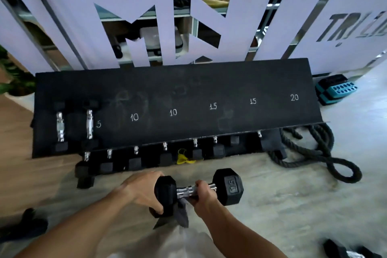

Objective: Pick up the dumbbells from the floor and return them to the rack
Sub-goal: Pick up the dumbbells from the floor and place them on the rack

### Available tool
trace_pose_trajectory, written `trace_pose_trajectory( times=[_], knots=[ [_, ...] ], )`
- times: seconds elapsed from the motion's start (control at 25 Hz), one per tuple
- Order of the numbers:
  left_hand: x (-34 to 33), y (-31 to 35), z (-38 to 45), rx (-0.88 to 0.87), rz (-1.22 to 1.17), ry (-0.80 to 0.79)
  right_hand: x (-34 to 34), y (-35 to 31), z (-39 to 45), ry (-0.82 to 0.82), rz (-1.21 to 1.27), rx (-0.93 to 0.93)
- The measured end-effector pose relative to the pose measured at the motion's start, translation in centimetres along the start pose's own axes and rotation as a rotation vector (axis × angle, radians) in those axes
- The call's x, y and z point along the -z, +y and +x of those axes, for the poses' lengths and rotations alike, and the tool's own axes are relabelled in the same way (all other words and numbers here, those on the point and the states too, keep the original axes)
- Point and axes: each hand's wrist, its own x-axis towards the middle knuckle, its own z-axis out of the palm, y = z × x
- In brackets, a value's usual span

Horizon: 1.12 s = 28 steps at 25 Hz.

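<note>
Fingers (206, 189) of the right hand (204, 195) were wrapped round the dumbbell (199, 189) handle, its left head cupped by the left hand (144, 189), held above the floor before the rack (178, 100)

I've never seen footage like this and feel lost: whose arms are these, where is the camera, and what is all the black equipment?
One wide camera sits on a person's head, looking down at their own bare arms. The right hand grips the chrome handle of a black hexagonal rubber dumbbell marked 15; the left hand cups its left end. Ahead stands a long black rack chalked 5, 10, 10, 15, 15, 20, with two small chrome-handled dumbbells at its left. A thick black rope lies coiled on the floor at right.
</note>
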Motion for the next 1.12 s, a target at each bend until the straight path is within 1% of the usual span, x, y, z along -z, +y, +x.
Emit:
trace_pose_trajectory(
  times=[0.04,0.16,0.28,0.4,0.48,0.52,0.64,0.72,0.84,1.0,1.12],
  knots=[
    [1.9,-0.5,2.0,-0.015,0.002,0.0,-1.5,-1.9,0.8,0.004,-0.003,0.01],
    [7.1,-1.3,6.9,-0.034,-0.016,0.006,-5.6,-7.4,2.4,-0.073,-0.059,0.074],
    [10.8,-1.6,10.2,-0.049,-0.015,0.019,-8.6,-11.6,2.9,0.027,-0.026,0.051],
    [12.5,-1.8,13.4,-0.036,-0.051,0.034,-11.1,-15.8,3.4,0.041,-0.021,0.053],
    [13.4,-1.8,15.3,0.002,-0.106,0.04,-12.6,-18.3,4.2,0.06,-0.05,0.056],
    [13.6,-1.5,16.5,0.024,-0.136,0.047,-13.0,-19.8,4.7,0.044,-0.062,0.057],
    [13.3,0.1,19.5,0.134,-0.226,0.094,-13.7,-24.0,6.3,0.031,-0.114,0.043],
    [12.7,2.1,21.1,0.24,-0.309,0.125,-13.7,-26.8,8.6,0.04,-0.226,0.032],
    [10.2,5.8,23.9,0.353,-0.419,0.188,-13.7,-31.3,11.8,0.041,-0.421,0.044],
    [6.9,11.3,27.4,0.534,-0.464,0.264,-14.1,-35.8,14.8,0.034,-0.673,0.098],
    [5.1,15.0,30.0,0.63,-0.455,0.264,-14.5,-38.0,16.7,0.023,-0.888,0.163]
  ],
)
